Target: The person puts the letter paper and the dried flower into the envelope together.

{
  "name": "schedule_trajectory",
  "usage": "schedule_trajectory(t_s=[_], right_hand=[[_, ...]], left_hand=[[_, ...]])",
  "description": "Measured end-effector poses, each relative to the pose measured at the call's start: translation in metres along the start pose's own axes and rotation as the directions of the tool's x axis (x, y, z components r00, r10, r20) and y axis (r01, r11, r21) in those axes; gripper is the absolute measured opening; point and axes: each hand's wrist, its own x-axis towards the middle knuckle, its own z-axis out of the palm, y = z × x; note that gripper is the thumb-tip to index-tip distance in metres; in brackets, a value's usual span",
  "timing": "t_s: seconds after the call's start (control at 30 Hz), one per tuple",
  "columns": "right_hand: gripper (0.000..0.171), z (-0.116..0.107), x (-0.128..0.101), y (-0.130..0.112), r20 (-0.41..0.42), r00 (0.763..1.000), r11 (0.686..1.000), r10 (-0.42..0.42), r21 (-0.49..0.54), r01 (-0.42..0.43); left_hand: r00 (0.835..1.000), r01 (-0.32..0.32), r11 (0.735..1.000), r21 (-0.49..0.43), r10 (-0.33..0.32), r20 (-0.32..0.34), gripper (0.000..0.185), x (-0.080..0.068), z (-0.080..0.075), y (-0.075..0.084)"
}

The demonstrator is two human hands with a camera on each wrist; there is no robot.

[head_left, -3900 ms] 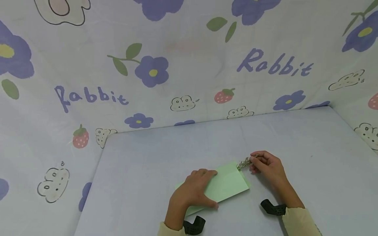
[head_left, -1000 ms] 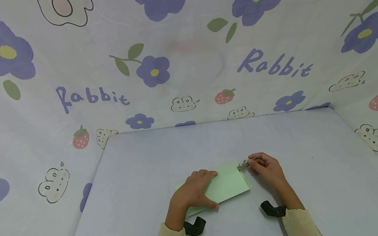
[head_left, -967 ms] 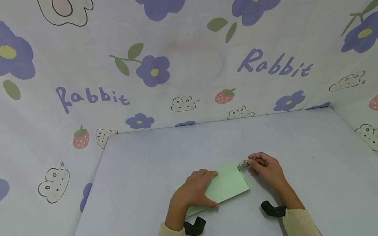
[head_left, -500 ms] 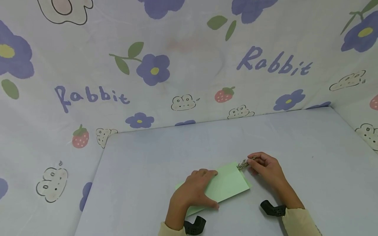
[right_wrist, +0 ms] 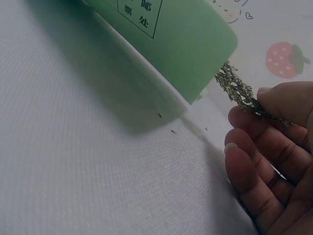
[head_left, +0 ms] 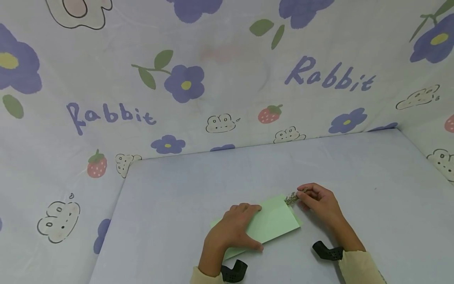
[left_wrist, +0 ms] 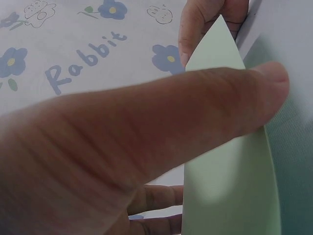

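Observation:
A pale green envelope [head_left: 274, 221] is held slightly raised over the table; printed characters in a box show on its green face [right_wrist: 186, 44] in the right wrist view. My left hand [head_left: 230, 230] grips it across its width, thumb along the near edge and fingers at the far edge. From the envelope's right end sticks out a dried flower sprig [head_left: 291, 198], its inner part hidden, if any lies inside. Between thumb and forefinger my right hand [head_left: 322, 202] pinches the sprig's outer end; its other fingers are loosely curled.
Tiny dark crumbs [right_wrist: 173, 131] lie on the white table [head_left: 170, 209] below the envelope's end. A printed cloth [head_left: 227, 90] with flowers and lettering hangs behind and at both sides. Black wrist mounts [head_left: 234, 271] sit at both cuffs.
Over the last several seconds my right hand has shifted slightly left, closer to the envelope, and less of the sprig shows between. Left hand and envelope have hardly moved.

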Motion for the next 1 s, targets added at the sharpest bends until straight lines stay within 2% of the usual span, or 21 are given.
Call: schedule_trajectory(t_s=[0.4,1.0], right_hand=[[0.026,0.0001,-0.0019,-0.0010,0.009,0.999,0.998,-0.031,0.054,0.030],[0.024,0.0012,-0.0020,0.0018,0.005,1.000,0.999,-0.026,0.028,0.026]], left_hand=[[1.000,0.004,1.000,0.001,-0.004,0.001,0.098,0.0000,0.0007,0.0007],[1.000,0.005,1.000,0.011,-0.005,0.009,0.098,-0.0002,0.0001,0.0007]])
